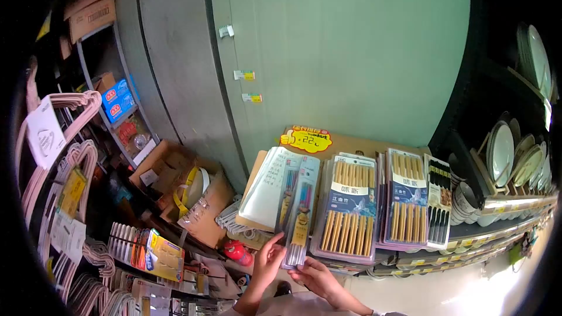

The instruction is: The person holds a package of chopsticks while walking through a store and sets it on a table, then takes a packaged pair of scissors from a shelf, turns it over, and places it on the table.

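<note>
A slim clear pack of chopsticks (301, 222) with coloured upper ends stands tilted in front of me. My right hand (318, 276) has its fingers closed on the pack's lower end. At its lower left edge, my left hand (268, 261) grips with bent fingers; the exact contact is partly hidden. Just behind and to the left leans a similar, darker chopstick pack (287, 190). Beside it lies a stack of white sheets with handwriting (264, 190). To the right stand larger packs of bamboo chopsticks (349, 205) and a pack of black chopsticks (438, 202).
A yellow price sign (305, 139) rises behind the packs. Plates (501, 152) and bowls (464, 199) fill the right shelves. Hangers (76, 158) hang at the left, near an open cardboard box (212, 213) and a red bottle-like object (237, 252) on the floor.
</note>
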Tool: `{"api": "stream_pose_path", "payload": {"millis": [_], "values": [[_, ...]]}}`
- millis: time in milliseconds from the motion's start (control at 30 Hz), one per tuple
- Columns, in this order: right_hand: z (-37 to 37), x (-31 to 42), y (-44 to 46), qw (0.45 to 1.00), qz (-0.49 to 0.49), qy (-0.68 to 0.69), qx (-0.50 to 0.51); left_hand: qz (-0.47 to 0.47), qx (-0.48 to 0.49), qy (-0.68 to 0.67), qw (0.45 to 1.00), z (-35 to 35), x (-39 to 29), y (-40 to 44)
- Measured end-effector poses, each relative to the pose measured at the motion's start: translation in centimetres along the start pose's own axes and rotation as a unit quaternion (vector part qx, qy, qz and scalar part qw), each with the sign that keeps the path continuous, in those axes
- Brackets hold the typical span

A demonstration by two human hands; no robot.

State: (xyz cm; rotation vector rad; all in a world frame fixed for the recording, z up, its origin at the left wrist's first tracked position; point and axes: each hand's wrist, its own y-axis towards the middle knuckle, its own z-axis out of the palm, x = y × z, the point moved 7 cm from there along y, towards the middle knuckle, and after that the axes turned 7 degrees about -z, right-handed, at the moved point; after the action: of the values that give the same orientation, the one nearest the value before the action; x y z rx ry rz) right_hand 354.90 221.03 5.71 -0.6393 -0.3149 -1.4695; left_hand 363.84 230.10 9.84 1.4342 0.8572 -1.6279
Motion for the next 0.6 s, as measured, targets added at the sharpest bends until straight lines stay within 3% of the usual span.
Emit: {"api": "stream_pose_path", "payload": {"millis": [67, 167, 300, 500, 600], "values": [[-0.5, 0.4, 0.5, 0.999, -0.006, 0.023, -0.041, -0.003, 0.015, 0.045, 0.999, 0.0, -0.2, 0.2], [-1.8, 0.8, 2.1, 0.996, 0.027, 0.064, -0.047, -0.035, 0.027, 0.002, 0.999, 0.3, 0.4, 0.4], [-1.5, 0.8, 2.3, 0.996, 0.083, -0.030, 0.006, -0.022, 0.001, 0.069, 0.997, 0.9, -0.4, 0.5], [-2.2, 1.8, 1.8, 0.979, 0.175, -0.103, 0.027, -0.036, -0.136, 0.083, 0.987, 1.8, -0.8, 0.0], [-2.4, 3.5, 1.1, 0.929, 0.178, -0.266, 0.189, -0.016, -0.213, 0.094, 0.972, 2.2, 0.2, -1.8]]}}
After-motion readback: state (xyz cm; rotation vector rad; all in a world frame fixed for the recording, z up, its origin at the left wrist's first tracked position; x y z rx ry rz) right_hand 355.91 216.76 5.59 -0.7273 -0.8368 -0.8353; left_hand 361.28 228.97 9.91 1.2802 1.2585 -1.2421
